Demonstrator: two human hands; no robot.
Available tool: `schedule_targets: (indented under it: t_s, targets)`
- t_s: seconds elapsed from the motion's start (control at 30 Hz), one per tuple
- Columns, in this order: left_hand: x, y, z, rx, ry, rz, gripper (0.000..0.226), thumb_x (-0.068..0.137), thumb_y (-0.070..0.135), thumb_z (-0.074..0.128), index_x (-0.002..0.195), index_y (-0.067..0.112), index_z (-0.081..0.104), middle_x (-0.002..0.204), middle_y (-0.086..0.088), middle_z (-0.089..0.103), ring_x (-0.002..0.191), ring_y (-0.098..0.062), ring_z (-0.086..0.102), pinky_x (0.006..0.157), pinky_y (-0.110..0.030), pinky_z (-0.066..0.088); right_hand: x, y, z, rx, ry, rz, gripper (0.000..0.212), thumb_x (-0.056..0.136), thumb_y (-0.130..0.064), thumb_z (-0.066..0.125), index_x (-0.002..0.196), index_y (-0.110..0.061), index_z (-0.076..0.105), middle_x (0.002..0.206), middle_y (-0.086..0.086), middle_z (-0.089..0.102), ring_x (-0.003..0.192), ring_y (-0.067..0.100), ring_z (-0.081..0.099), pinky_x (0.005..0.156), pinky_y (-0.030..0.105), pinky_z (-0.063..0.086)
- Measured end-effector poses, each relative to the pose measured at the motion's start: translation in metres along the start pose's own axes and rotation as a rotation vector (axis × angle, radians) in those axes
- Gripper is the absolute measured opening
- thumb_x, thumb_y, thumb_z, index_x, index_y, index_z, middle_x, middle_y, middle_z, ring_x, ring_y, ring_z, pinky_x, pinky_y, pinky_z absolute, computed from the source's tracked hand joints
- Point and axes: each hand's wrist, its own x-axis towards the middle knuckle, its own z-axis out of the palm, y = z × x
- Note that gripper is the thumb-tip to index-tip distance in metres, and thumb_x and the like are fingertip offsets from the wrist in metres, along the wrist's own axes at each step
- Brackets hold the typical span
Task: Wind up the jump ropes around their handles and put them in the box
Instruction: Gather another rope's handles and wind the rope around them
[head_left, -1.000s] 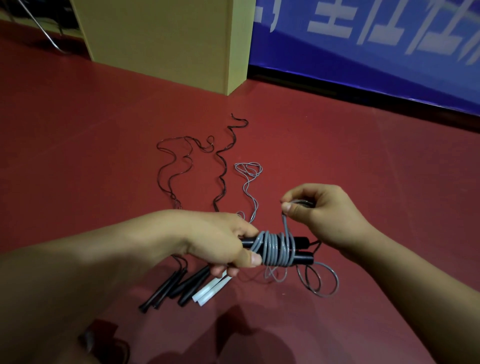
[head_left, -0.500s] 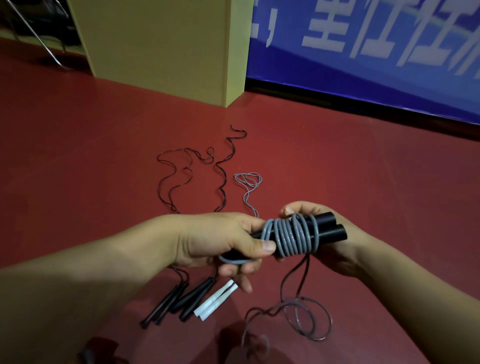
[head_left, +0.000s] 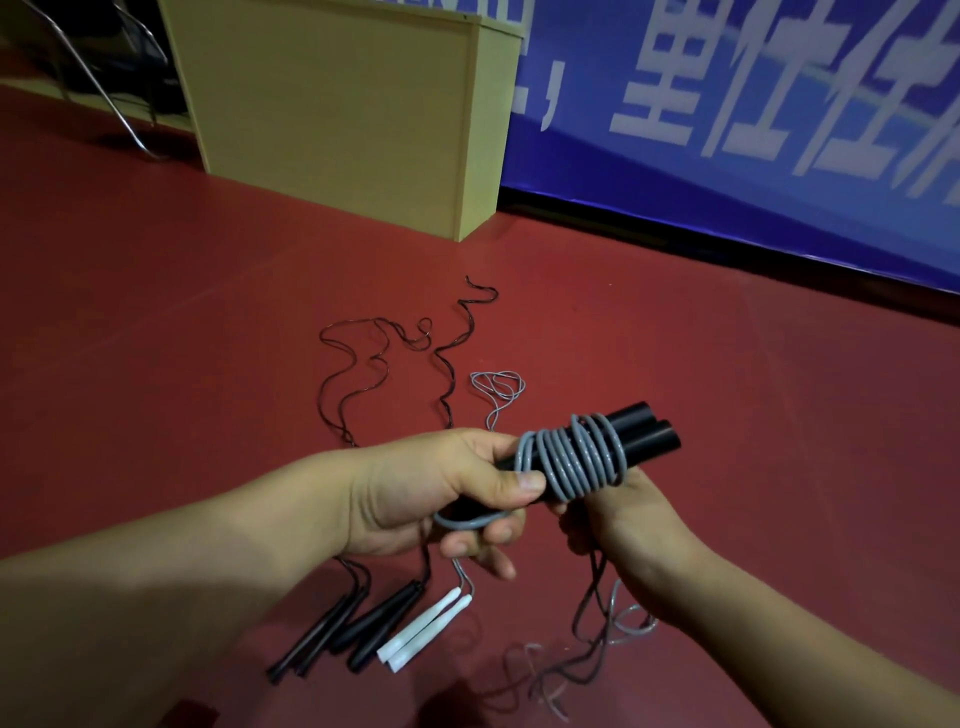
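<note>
Head view: your left hand (head_left: 431, 499) is gripping the paired black handles (head_left: 641, 434), thumb pressing the grey rope coils (head_left: 571, 460); your right hand (head_left: 628, 525) is cupping beneath, seemingly pinching the dangling rope tail (head_left: 592, 623).

Dim, warm indoor light; soft shadows on red floor (head_left: 208, 312); banner lettering (head_left: 727, 93) motion-blurred; wide-angle edge stretching.

dark red floor (head_left: 675, 364), pale yellow cabinet (head_left: 337, 114), blue banner (head_left: 753, 104) with white characters, metal chair legs (head_left: 104, 88)
</note>
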Motion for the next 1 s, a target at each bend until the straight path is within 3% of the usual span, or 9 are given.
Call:
schedule_targets:
  t_s: [0.07, 0.2, 0.3, 0.47, 0.6, 0.73, 0.87, 1.0]
  targets:
    - [0.003, -0.001, 0.001, 0.005, 0.083, 0.046, 0.028, 0.086, 0.020, 0.056, 0.110, 0.006, 0.057, 0.057, -0.001, 0.051, 0.033, -0.006, 0.039, 0.071, -0.032, 0.054, 0.000, 0.001, 0.003, 0.023, 0.032, 0.054, 0.043, 0.093, -0.006, 0.044, 0.053, -0.019, 0.052, 0.052, 0.005, 0.036, 0.046, 0.016, 0.030, 0.045, 0.025, 0.024]
    - [0.011, 0.000, 0.001, -0.064, 0.305, 0.109, 0.029, 0.089, 0.017, 0.062, 0.114, 0.005, 0.059, 0.058, -0.001, 0.053, 0.034, -0.007, 0.038, 0.060, -0.026, 0.051, -0.002, -0.004, 0.008, 0.050, 0.035, 0.095, 0.046, 0.103, -0.035, 0.037, 0.066, -0.013, 0.053, 0.054, 0.004, 0.041, 0.045, 0.013, 0.031, 0.046, 0.025, 0.027]
    - [0.018, 0.003, -0.002, -0.113, 0.495, 0.129, 0.011, 0.097, 0.017, 0.053, 0.099, 0.010, 0.061, 0.058, 0.001, 0.052, 0.034, -0.008, 0.038, 0.059, -0.026, 0.044, -0.003, -0.004, 0.009, 0.076, 0.008, 0.151, 0.046, 0.101, -0.041, 0.041, 0.066, -0.016, 0.059, 0.054, 0.001, 0.043, 0.046, 0.012, 0.031, 0.050, 0.026, 0.026]
    - [0.025, -0.002, -0.015, -0.051, 0.678, 0.091, 0.009, 0.099, 0.018, 0.055, 0.096, 0.013, 0.061, 0.060, 0.002, 0.055, 0.038, -0.010, 0.042, 0.057, -0.028, 0.039, -0.004, -0.002, 0.010, 0.033, -0.009, 0.151, 0.027, 0.100, -0.030, 0.050, 0.086, -0.013, 0.065, 0.057, 0.001, 0.045, 0.047, 0.013, 0.034, 0.046, 0.024, 0.028]
    - [0.030, -0.010, -0.023, 0.032, 0.813, 0.077, 0.009, 0.096, 0.017, 0.061, 0.088, 0.015, 0.064, 0.061, 0.000, 0.060, 0.044, -0.012, 0.047, 0.054, -0.027, 0.041, -0.006, -0.001, 0.013, 0.065, -0.011, 0.167, 0.008, 0.094, -0.014, 0.061, 0.097, -0.007, 0.058, 0.056, 0.002, 0.051, 0.044, 0.014, 0.039, 0.043, 0.022, 0.034]
    - [0.032, -0.016, -0.028, 0.171, 0.869, 0.061, 0.011, 0.095, 0.018, 0.063, 0.086, 0.016, 0.066, 0.065, 0.001, 0.066, 0.046, -0.010, 0.051, 0.051, -0.024, 0.043, -0.007, 0.001, 0.011, -0.072, -0.055, 0.084, 0.007, 0.094, -0.013, 0.060, 0.092, -0.007, 0.062, 0.059, 0.003, 0.052, 0.049, 0.015, 0.042, 0.050, 0.026, 0.037]
    - [0.032, -0.022, -0.031, 0.362, 0.874, 0.063, 0.013, 0.096, 0.023, 0.062, 0.086, 0.016, 0.066, 0.070, 0.002, 0.070, 0.045, -0.007, 0.052, 0.048, -0.017, 0.041, -0.007, 0.003, 0.003, -0.366, -0.054, -0.085, 0.005, 0.093, -0.022, 0.060, 0.094, -0.022, 0.065, 0.058, -0.005, 0.051, 0.056, 0.013, 0.043, 0.057, 0.032, 0.037]
    - [0.030, -0.026, -0.033, 0.610, 0.854, 0.068, 0.015, 0.095, 0.026, 0.063, 0.083, 0.017, 0.065, 0.067, 0.004, 0.066, 0.045, -0.008, 0.054, 0.049, -0.017, 0.042, -0.013, 0.004, 0.004, -0.557, -0.053, -0.253, 0.007, 0.092, -0.022, 0.060, 0.097, -0.027, 0.062, 0.056, -0.009, 0.049, 0.053, 0.005, 0.040, 0.055, 0.023, 0.035]
